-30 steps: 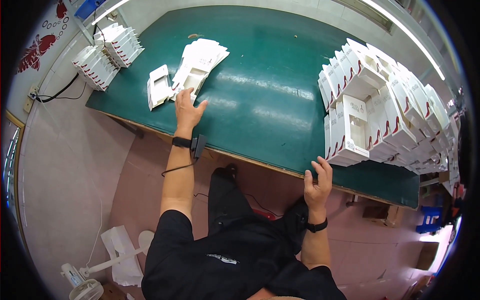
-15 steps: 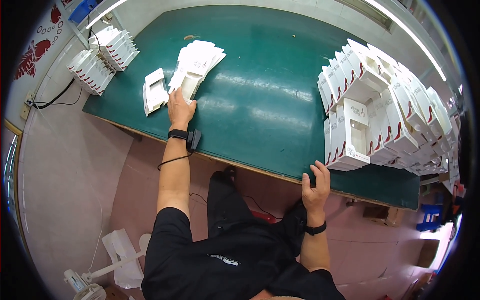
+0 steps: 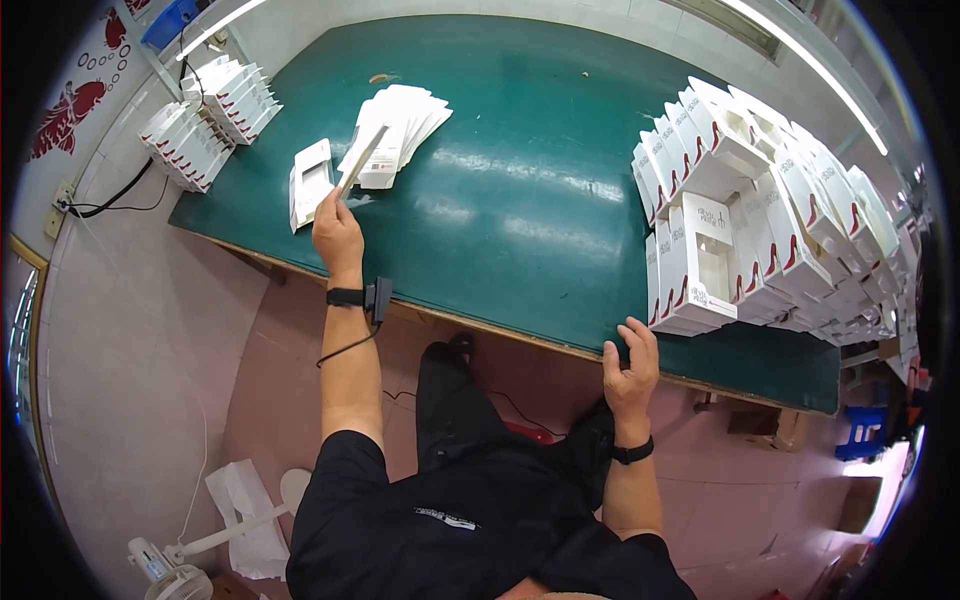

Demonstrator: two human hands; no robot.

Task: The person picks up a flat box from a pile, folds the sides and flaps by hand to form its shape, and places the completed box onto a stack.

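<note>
**Flat carton lifted from the pile**

My left hand [image 3: 337, 232] pinches one flat white carton blank [image 3: 362, 160], tilted up above the fanned pile of blanks [image 3: 405, 125] on the green table [image 3: 530, 190]. My right hand [image 3: 630, 365] grips the table's near edge, fingers curled over it, beside the stacked folded boxes [image 3: 745, 220].
</note>
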